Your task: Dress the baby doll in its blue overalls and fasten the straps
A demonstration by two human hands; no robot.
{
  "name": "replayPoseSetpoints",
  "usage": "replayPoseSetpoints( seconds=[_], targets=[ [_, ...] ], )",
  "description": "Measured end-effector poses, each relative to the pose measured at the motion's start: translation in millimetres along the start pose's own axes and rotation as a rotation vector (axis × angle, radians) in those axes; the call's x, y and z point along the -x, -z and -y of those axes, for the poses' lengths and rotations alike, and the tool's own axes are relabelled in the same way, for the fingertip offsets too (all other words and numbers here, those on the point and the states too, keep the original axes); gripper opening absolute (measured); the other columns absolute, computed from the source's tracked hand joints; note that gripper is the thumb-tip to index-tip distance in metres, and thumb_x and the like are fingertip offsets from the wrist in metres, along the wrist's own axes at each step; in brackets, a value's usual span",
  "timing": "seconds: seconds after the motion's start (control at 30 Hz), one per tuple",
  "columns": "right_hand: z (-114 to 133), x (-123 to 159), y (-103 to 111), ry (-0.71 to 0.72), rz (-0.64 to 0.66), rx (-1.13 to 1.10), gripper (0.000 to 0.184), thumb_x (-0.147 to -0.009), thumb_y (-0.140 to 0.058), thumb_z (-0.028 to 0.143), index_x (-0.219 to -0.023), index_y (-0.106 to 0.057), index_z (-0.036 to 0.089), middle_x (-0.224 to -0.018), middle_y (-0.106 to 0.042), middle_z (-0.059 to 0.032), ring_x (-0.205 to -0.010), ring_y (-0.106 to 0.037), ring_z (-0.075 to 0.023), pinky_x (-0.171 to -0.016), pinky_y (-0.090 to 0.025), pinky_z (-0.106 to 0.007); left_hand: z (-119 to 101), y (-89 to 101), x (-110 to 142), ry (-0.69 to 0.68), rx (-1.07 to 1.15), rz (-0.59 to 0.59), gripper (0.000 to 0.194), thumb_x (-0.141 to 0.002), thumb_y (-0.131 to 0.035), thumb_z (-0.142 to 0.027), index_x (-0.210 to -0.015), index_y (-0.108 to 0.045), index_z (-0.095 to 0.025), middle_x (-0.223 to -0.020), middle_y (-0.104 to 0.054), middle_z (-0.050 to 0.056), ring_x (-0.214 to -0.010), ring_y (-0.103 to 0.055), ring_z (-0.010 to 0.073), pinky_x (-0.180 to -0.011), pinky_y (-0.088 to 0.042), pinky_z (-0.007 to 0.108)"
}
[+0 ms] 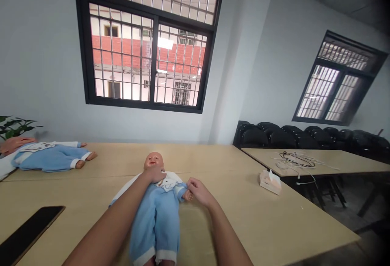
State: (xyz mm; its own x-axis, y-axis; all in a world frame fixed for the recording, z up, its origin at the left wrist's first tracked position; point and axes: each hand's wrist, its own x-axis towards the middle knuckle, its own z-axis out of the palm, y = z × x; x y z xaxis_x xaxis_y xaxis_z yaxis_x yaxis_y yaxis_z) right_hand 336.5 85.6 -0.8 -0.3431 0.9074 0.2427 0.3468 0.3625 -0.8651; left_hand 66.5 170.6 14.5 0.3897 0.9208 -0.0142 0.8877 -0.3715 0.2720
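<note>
A baby doll (167, 205) lies on its back on the table, head away from me, in a white top with a printed front and light blue trousers. My left hand (154, 174) is on its upper chest just below the chin, fingers curled at the collar; the fingertips are partly hidden. At the doll's arm on the right side, my right hand (198, 189) has its fingers closed on the blue sleeve (182, 189) near the cuff. The doll's small hand (188, 195) sticks out of that sleeve. My left forearm covers part of the doll's other arm.
A second doll (51, 156) in similar clothes lies at the far left, near a plant (16, 127). A dark phone-like slab (30, 231) is at the near left. To the right stands a tissue pack (270, 181); cables (297, 160) lie on another table, with black chairs (284, 137) behind.
</note>
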Motion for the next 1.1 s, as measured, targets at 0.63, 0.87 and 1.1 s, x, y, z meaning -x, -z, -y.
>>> replayPoseSetpoints(
  seconds=[0.63,0.87,1.1],
  targets=[
    [21.5,51.8,-37.2,0.261,-0.083,0.383,0.018,-0.094,-0.061,0.034,-0.106,-0.058,0.021,-0.106,-0.063,-0.0058,-0.085,-0.056,-0.0188,-0.076,-0.044,-0.029,15.2,3.3,-16.1,0.091,-0.101,0.176,0.066,-0.096,-0.054,-0.062,-0.140,-0.057,-0.013,-0.149,-0.053,0.020,-0.139,-0.050,0.0329,-0.114,-0.042,0.050],
    [37.9,87.2,-65.6,0.449,0.233,0.476,0.020,-0.091,-0.067,0.040,-0.093,-0.058,0.023,-0.105,-0.061,-0.0051,-0.096,-0.056,-0.0219,-0.081,-0.044,-0.032,7.9,13.3,-15.2,0.051,-0.072,0.221,0.045,-0.099,-0.061,-0.046,-0.133,-0.060,-0.017,-0.139,-0.059,0.013,-0.123,-0.060,0.0277,-0.104,-0.051,0.052],
    [44.7,123.9,-69.2,0.384,0.108,0.282,0.027,-0.108,-0.031,0.032,-0.093,-0.051,0.023,-0.096,-0.058,-0.0056,-0.091,-0.056,-0.0198,-0.082,-0.047,-0.032,18.5,27.3,-9.9,0.068,-0.038,0.218,0.039,-0.098,-0.063,-0.039,-0.130,-0.061,-0.017,-0.133,-0.062,0.012,-0.117,-0.063,0.0260,-0.099,-0.055,0.049]
  ],
)
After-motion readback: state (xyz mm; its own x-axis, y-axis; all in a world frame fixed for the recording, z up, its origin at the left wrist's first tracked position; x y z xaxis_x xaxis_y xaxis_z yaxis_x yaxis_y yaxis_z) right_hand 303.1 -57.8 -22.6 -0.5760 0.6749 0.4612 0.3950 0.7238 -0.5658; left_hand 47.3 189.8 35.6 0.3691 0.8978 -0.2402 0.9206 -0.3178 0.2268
